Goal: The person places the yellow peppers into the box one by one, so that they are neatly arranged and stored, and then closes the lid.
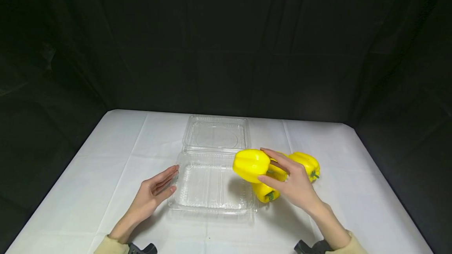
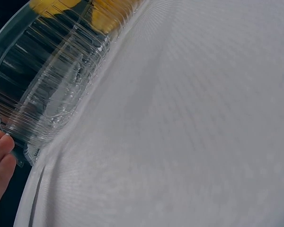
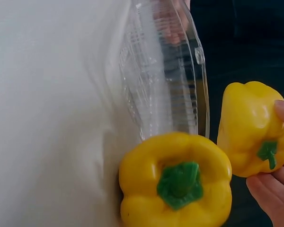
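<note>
In my right hand [image 1: 296, 181] is a yellow bell pepper [image 1: 250, 165], pinched between thumb and fingers above the right edge of a clear plastic clamshell box [image 1: 212, 209]. Its green stem shows in the right wrist view, where the held pepper [image 3: 251, 127] appears raised beside another pepper [image 3: 175, 179]. My left hand [image 1: 152, 193] is at the box's left side, fingers straight and fingertips right at the rim. The lid [image 1: 216, 134] lies folded back behind the base. Nothing lies in the base.
On the white cloth right of the box sit more yellow peppers: one near the box's front right [image 1: 265, 193], one farther back [image 1: 306, 164], and one partly hidden behind my right hand [image 1: 277, 172]. A black curtain [image 1: 226, 50] hangs behind the table.
</note>
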### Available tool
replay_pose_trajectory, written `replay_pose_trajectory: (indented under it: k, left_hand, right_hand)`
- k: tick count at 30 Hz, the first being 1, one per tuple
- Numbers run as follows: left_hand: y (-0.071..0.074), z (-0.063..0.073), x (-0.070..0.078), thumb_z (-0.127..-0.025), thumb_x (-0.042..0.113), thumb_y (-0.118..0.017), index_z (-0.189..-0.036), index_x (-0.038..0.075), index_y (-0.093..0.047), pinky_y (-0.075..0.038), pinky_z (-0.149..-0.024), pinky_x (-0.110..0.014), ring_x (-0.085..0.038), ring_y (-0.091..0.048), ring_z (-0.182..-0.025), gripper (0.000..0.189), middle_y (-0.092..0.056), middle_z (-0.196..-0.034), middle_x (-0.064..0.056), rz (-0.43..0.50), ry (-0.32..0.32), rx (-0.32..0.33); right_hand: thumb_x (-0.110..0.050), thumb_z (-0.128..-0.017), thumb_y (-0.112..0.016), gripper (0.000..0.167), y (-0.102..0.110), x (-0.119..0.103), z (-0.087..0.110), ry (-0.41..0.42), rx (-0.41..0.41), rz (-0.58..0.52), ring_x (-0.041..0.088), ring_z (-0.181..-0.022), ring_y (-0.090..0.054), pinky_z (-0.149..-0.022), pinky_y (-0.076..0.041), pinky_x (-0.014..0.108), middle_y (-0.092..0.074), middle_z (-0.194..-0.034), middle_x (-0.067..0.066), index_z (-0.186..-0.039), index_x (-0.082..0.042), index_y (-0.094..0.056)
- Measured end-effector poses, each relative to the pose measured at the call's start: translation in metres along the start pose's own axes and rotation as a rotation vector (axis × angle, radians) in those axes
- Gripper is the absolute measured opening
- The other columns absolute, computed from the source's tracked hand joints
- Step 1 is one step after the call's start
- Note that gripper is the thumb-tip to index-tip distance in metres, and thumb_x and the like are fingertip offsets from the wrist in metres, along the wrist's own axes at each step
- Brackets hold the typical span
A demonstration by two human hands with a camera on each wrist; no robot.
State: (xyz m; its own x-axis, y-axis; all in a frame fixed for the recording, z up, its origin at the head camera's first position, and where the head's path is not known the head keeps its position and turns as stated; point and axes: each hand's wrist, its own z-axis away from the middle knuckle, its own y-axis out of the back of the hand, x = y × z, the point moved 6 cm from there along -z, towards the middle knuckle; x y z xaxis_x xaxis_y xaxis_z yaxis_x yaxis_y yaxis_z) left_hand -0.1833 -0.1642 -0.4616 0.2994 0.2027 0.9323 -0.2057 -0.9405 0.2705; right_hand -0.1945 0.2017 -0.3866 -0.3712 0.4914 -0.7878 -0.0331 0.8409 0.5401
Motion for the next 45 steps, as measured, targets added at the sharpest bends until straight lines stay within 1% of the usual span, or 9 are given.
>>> replay_pose_trajectory:
  k: [3, 7, 11, 17, 24, 31, 38, 42, 45]
  left_hand:
    - [0.000, 0.000, 0.000, -0.093, 0.006, -0.068, -0.146, -0.002, -0.046, -0.040, -0.108, -0.015, -0.007, -0.052, -0.132, 0.057, -0.050, -0.149, -0.018, 0.014, -0.005, 0.003]
    - [0.000, 0.000, 0.000, -0.093, 0.007, -0.069, -0.146, -0.002, -0.047, -0.040, -0.108, -0.015, -0.008, -0.052, -0.132, 0.058, -0.051, -0.148, -0.017, 0.018, -0.003, 0.007]
    - [0.001, 0.000, 0.000, -0.093, 0.006, -0.069, -0.145, -0.002, -0.047, -0.041, -0.108, -0.015, -0.010, -0.052, -0.132, 0.058, -0.052, -0.148, -0.017, 0.013, -0.005, 0.011]
    - [0.000, -0.001, 0.001, -0.092, 0.006, -0.069, -0.145, -0.002, -0.048, -0.041, -0.107, -0.014, -0.010, -0.053, -0.132, 0.057, -0.053, -0.147, -0.017, 0.007, -0.013, 0.012]
    - [0.001, -0.001, 0.001, -0.092, 0.004, -0.068, -0.145, -0.004, -0.047, -0.039, -0.107, -0.013, -0.009, -0.052, -0.132, 0.058, -0.051, -0.147, -0.021, 0.015, -0.024, 0.011]
    - [0.002, 0.000, 0.003, -0.092, 0.001, -0.067, -0.145, -0.006, -0.045, -0.039, -0.108, -0.013, -0.007, -0.051, -0.132, 0.058, -0.050, -0.147, -0.025, 0.034, -0.034, 0.008]
    - [0.004, 0.001, 0.006, -0.091, -0.001, -0.067, -0.144, -0.008, -0.045, -0.038, -0.108, -0.013, -0.004, -0.051, -0.131, 0.058, -0.050, -0.146, -0.024, 0.025, -0.069, 0.010]
    - [0.004, 0.002, 0.005, -0.091, -0.002, -0.066, -0.144, -0.008, -0.045, -0.038, -0.108, -0.013, -0.002, -0.051, -0.130, 0.057, -0.050, -0.146, -0.026, 0.033, -0.073, 0.010]
    - [0.004, 0.002, 0.005, -0.091, -0.002, -0.067, -0.144, -0.008, -0.045, -0.038, -0.108, -0.013, -0.002, -0.051, -0.130, 0.057, -0.050, -0.146, -0.026, 0.032, -0.068, 0.012]
  right_hand:
    - [-0.029, -0.080, -0.086, 0.066, -0.005, -0.003, -0.003, 0.021, -0.002, -0.002, 0.017, -0.126, -0.058, -0.102, -0.052, 0.038, -0.060, -0.140, -0.005, -0.139, -0.022, -0.059]
    - [-0.029, -0.079, -0.087, 0.068, -0.012, -0.008, -0.006, 0.051, -0.005, 0.016, 0.018, -0.126, -0.059, -0.101, -0.053, 0.044, -0.061, -0.139, -0.004, -0.140, -0.021, -0.059]
    - [-0.033, -0.078, -0.087, 0.069, -0.019, -0.009, -0.009, 0.050, -0.013, 0.021, 0.019, -0.126, -0.060, -0.100, -0.054, 0.046, -0.061, -0.140, -0.003, -0.140, -0.021, -0.058]
    - [-0.032, -0.077, -0.088, 0.070, -0.028, -0.009, -0.012, 0.059, -0.015, 0.015, 0.020, -0.124, -0.061, -0.099, -0.054, 0.043, -0.060, -0.141, -0.001, -0.140, -0.019, -0.059]
    - [-0.032, -0.077, -0.088, 0.071, -0.038, -0.010, -0.012, 0.099, 0.011, 0.080, 0.018, -0.118, -0.065, -0.100, -0.054, 0.038, -0.060, -0.141, -0.002, -0.140, -0.019, -0.059]
    - [-0.024, -0.075, -0.090, 0.070, -0.049, -0.011, -0.011, 0.139, 0.019, 0.080, 0.021, -0.119, -0.064, -0.099, -0.055, 0.033, -0.060, -0.141, 0.002, -0.138, -0.013, -0.061]
    - [-0.026, -0.074, -0.090, 0.069, -0.056, -0.009, -0.011, 0.130, 0.022, 0.161, 0.023, -0.128, -0.057, -0.106, -0.050, 0.045, -0.060, -0.139, -0.003, -0.136, -0.012, -0.062]
    - [-0.026, -0.072, -0.091, 0.069, -0.060, -0.011, -0.010, 0.151, 0.029, 0.185, 0.023, -0.126, -0.058, -0.106, -0.051, 0.044, -0.061, -0.136, -0.002, -0.133, -0.010, -0.064]
    - [-0.026, -0.071, -0.092, 0.068, -0.063, -0.013, -0.010, 0.192, 0.034, 0.218, 0.025, -0.124, -0.060, -0.104, -0.052, 0.043, -0.063, -0.134, 0.002, -0.130, -0.007, -0.065]
